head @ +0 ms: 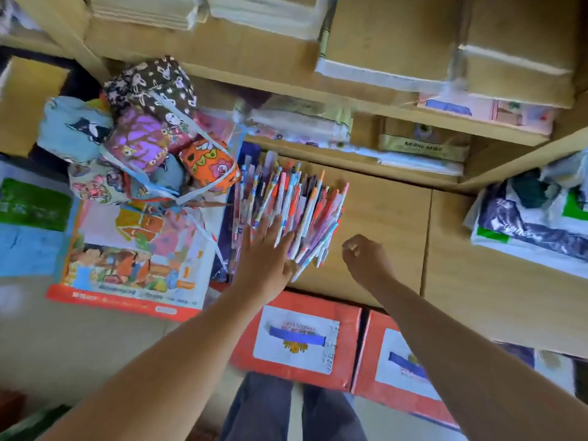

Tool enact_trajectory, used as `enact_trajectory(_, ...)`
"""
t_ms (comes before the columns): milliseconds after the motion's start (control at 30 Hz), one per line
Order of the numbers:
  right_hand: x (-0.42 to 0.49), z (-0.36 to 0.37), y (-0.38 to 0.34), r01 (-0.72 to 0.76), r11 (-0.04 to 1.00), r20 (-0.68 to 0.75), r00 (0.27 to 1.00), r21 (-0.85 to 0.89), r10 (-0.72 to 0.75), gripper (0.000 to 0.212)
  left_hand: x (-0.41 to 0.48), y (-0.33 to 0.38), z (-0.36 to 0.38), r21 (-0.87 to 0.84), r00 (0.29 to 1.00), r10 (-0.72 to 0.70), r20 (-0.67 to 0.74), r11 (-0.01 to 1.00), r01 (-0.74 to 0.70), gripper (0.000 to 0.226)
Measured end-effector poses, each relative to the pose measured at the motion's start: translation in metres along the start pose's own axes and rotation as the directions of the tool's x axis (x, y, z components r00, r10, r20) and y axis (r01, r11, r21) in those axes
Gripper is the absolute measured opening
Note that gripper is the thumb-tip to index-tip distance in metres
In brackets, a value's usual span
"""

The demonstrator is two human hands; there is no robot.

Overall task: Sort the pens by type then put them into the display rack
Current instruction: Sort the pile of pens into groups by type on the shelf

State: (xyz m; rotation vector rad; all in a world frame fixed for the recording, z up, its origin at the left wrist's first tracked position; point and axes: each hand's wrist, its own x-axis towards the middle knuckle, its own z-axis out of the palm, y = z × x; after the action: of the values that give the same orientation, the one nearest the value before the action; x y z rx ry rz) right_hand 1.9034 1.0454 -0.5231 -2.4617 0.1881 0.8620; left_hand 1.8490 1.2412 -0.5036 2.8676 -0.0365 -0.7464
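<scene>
Left hand flat, outspread, on the pens; right hand fisted, empty, beside them (labels on red boxes illegibly blurred).

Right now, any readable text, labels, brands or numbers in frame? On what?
No text is legible.
Red box labels: print blurred.
Poster, red bottom strip: characters too small to read.
Yellow pack on the shelf: text line blurred.
Blue-white bag: lettering unreadable.

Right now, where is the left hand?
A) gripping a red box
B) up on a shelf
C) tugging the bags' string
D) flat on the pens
D: the left hand lies with straight fingers on top of the pens.
</scene>
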Motion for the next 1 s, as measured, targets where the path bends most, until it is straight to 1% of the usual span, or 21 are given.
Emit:
enact_trajectory(67,0.016,0.016,0.002,-0.065,0.995,-0.004,0.998,0.075,0.065,0.018,0.016,-0.008,0.012,0.03,1.0,0.019,-0.011,0.999,-0.018,0.068)
enact_trajectory(133,0.032,0.031,0.004,-0.108,0.984,-0.004,0.994,0.139,0.109,0.013,0.029,-0.016,0.026,0.068,0.996,0.049,-0.073,0.997,-0.044,0.073)
enact_trajectory(167,0.039,0.038,0.003,-0.121,0.98,-0.008,0.992,0.158,0.124,0.013,0.034,-0.019,0.032,0.075,0.993,0.064,-0.1,0.996,-0.057,0.075)
enact_trajectory(233,0.052,0.05,0.0,-0.155,0.974,-0.014,0.987,0.167,0.159,0.02,0.043,-0.024,0.041,0.062,0.989,0.084,-0.124,0.995,-0.077,0.079)
enact_trajectory(300,0.064,0.06,-0.002,-0.191,0.971,-0.023,0.98,0.145,0.196,0.03,0.05,-0.026,0.049,0.081,0.99,0.083,-0.114,0.994,-0.074,0.078)
enact_trajectory(367,0.07,0.067,-0.004,-0.209,0.969,-0.047,0.975,0.131,0.217,0.032,0.054,-0.028,0.055,0.099,0.985,0.086,-0.147,0.993,-0.071,0.076)
enact_trajectory(500,0.074,0.069,-0.001,-0.221,0.959,-0.065,0.97,0.176,0.236,0.02,0.058,-0.033,0.064,0.085,0.965,0.096,-0.243,0.993,-0.077,0.068)
enact_trajectory(567,0.075,0.068,0.001,-0.206,0.949,-0.055,0.973,0.239,0.225,0.016,0.059,-0.033,0.063,0.076,0.959,0.099,-0.267,0.994,-0.082,0.065)
enact_trajectory(633,0.076,0.065,0.002,-0.162,0.933,-0.076,0.978,0.322,0.197,0.015,0.059,-0.033,0.06,0.086,0.95,0.105,-0.296,0.993,-0.083,0.061)
enact_trajectory(700,0.076,0.057,0.004,-0.121,0.908,-0.131,0.974,0.401,0.188,0.015,0.059,-0.031,0.056,0.107,0.931,0.113,-0.347,0.991,-0.081,0.051)
enact_trajectory(767,0.079,0.046,0.007,-0.081,0.895,-0.179,0.968,0.439,0.176,0.008,0.062,-0.026,0.05,0.111,0.913,0.11,-0.394,0.991,-0.072,0.035)
enact_trajectory(800,0.08,0.04,0.009,-0.064,0.895,-0.194,0.967,0.442,0.165,0.005,0.065,-0.022,0.048,0.11,0.913,0.106,-0.395,0.992,-0.068,0.026)
enact_trajectory(833,0.082,0.035,0.012,-0.051,0.9,-0.2,0.968,0.434,0.152,0.002,0.068,-0.018,0.045,0.114,0.925,0.103,-0.366,0.991,-0.065,0.018)
enact_trajectory(867,0.084,0.032,0.015,-0.042,0.909,-0.197,0.971,0.415,0.134,0.001,0.071,-0.013,0.043,0.12,0.944,0.095,-0.317,0.991,-0.06,0.015)
enact_trajectory(933,0.087,0.029,0.023,-0.033,0.93,-0.165,0.981,0.366,0.1,0.004,0.077,-0.004,0.041,0.107,0.983,0.048,-0.178,0.994,-0.029,0.023)
enact_trajectory(967,0.087,0.029,0.029,-0.045,0.935,-0.149,0.984,0.351,0.103,0.005,0.079,0.0,0.041,0.089,0.992,0.022,-0.128,0.996,-0.01,0.027)
enact_trajectory(1000,0.087,0.029,0.034,-0.06,0.937,-0.142,0.983,0.344,0.115,0.006,0.08,0.003,0.042,0.067,0.993,0.006,-0.114,0.998,0.002,0.028)
